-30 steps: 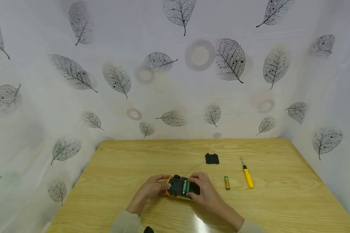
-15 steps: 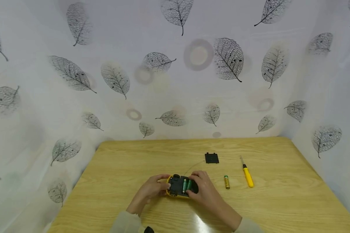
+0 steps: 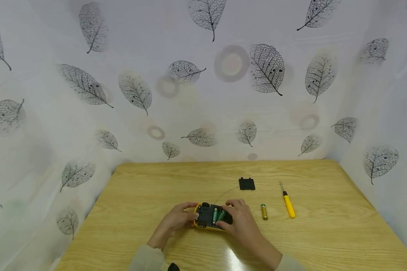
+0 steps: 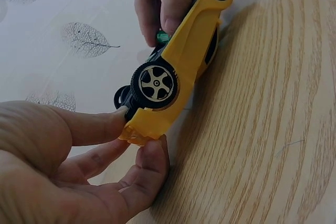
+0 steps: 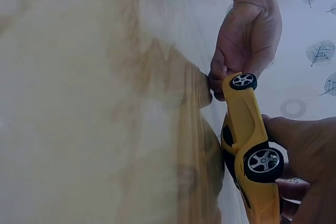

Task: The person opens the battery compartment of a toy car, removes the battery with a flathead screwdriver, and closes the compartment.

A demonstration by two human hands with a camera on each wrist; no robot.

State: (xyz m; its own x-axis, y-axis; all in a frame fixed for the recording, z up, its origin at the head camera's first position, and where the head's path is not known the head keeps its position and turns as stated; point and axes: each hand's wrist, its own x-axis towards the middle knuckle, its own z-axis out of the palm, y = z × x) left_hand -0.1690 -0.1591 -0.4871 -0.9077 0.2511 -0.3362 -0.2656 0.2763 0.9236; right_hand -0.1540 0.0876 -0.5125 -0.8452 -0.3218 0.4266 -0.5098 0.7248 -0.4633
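Note:
A yellow toy car (image 3: 205, 214) lies upside down on the table, its black underside facing up. My left hand (image 3: 177, 217) grips one end of it, thumb on the underside and fingers beneath, as the left wrist view shows on the yellow body (image 4: 181, 72). In the open battery compartment, one green battery (image 3: 215, 216) lies straight. Beside it a second green battery (image 3: 221, 215) sits aslant, pinched between the thumb and fingers of my right hand (image 3: 244, 222). A green battery end (image 4: 163, 37) shows by the right thumb in the left wrist view.
A loose green-and-gold battery (image 3: 264, 212) lies right of my right hand. Farther right is a yellow-handled screwdriver (image 3: 289, 206). A black battery cover (image 3: 247, 184) lies behind the car, near the end of a thin wire (image 3: 224, 194). Leaf-patterned curtain surrounds the table (image 3: 149, 180).
The second battery has gone from lying parallel to the first to a slant, its far end shifted right. My right hand has moved slightly with it; the left hand and car stay put.

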